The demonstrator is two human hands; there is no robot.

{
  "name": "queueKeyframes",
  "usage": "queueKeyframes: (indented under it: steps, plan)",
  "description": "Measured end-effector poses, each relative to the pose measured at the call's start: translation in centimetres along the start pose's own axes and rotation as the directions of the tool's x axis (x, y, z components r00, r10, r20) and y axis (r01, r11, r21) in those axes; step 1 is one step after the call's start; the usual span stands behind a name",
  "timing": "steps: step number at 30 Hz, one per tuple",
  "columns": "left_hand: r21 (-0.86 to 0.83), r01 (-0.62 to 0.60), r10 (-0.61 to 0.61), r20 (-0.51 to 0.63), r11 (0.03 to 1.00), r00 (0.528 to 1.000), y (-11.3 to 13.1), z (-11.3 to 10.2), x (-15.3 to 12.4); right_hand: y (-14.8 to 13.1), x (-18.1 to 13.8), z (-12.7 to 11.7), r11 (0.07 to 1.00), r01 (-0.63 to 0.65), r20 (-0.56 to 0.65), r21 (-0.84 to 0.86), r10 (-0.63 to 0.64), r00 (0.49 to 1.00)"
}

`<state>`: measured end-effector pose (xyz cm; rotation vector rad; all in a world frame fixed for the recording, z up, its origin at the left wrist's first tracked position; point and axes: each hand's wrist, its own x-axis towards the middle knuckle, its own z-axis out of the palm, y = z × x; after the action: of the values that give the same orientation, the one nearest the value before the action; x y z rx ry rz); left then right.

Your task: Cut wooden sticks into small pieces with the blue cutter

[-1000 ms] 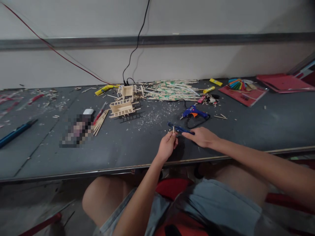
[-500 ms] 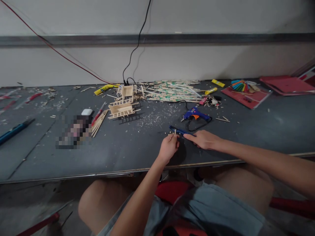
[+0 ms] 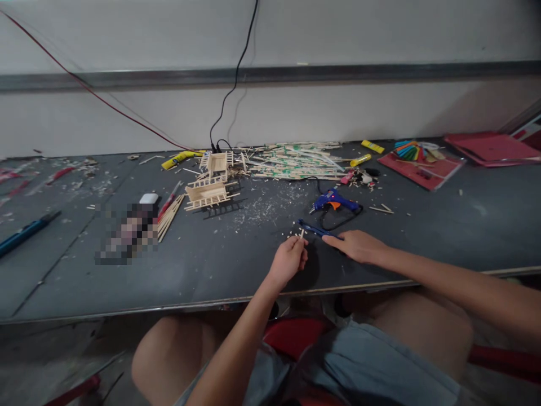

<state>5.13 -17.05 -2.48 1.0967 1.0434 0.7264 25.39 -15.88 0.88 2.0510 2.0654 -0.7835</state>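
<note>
My left hand (image 3: 291, 258) is closed around a short pale wooden stick (image 3: 302, 232), whose tip pokes up past the fingers. To its right, my right hand (image 3: 359, 246) grips a slim blue tool (image 3: 315, 228), possibly a utility knife; its far end reaches just beyond the stick. Whether tool and stick touch is too small to tell. Small cut stick bits (image 3: 291, 232) lie around the tips. Behind my right hand rests a blue glue gun (image 3: 333, 199) with an orange trigger. Farther left stand two small stick-built models, the nearer one (image 3: 208, 194) shaped like a railed box.
Many sticks (image 3: 296, 158) lie heaped against the wall. A loose stick bundle (image 3: 170, 219), a white case (image 3: 149, 198) and a blue knife (image 3: 27, 232) are leftward. Red folders (image 3: 492, 149) lie at the right. The table's front edge (image 3: 169, 309) runs near my knees.
The view has tilted up slightly. The blue tool's far end has shifted right and down beside the stick, and more small stick bits show near it. Both hands keep their grip.
</note>
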Motion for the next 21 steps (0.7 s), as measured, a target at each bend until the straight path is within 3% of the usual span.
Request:
queueKeyframes:
  steps: [3, 5, 7, 10, 16, 21]
  plan:
    - [0.099, -0.047, 0.054, -0.069, 0.994, 0.996, 0.3, -1.1, 0.7, 0.4, -0.2, 0.3, 0.996, 0.004, 0.024, 0.093, -0.006, 1.0]
    - [0.284, -0.11, 0.165, -0.177, 0.953, 0.97, 0.9, -2.6, 1.8, 0.6, -0.3, 0.4, 0.987, 0.008, 0.036, 0.157, -0.014, 0.999]
    - [0.512, -0.132, 0.302, -0.266, 0.849, 0.915, 1.8, -4.4, 3.3, 0.7, -0.4, 0.4, 0.977, 0.008, 0.039, 0.212, -0.017, 0.999]
    - [0.722, -0.012, 0.358, -0.328, 0.692, 0.874, 3.4, -7.3, 6.2, 0.7, -0.4, 0.4, 0.967, -0.015, 0.046, 0.253, 0.003, 0.999]
    - [0.865, 0.07, 0.42, -0.311, 0.497, 0.853, 5.4, -10.3, 12.3, 0.5, -0.2, 0.4, 0.975, -0.033, 0.045, 0.222, 0.024, 0.999]
    - [0.882, 0.22, 0.345, -0.377, 0.416, 0.86, 6.6, -11.0, 16.0, 0.5, -0.3, 0.2, 0.985, -0.007, 0.032, 0.173, 0.002, 0.999]
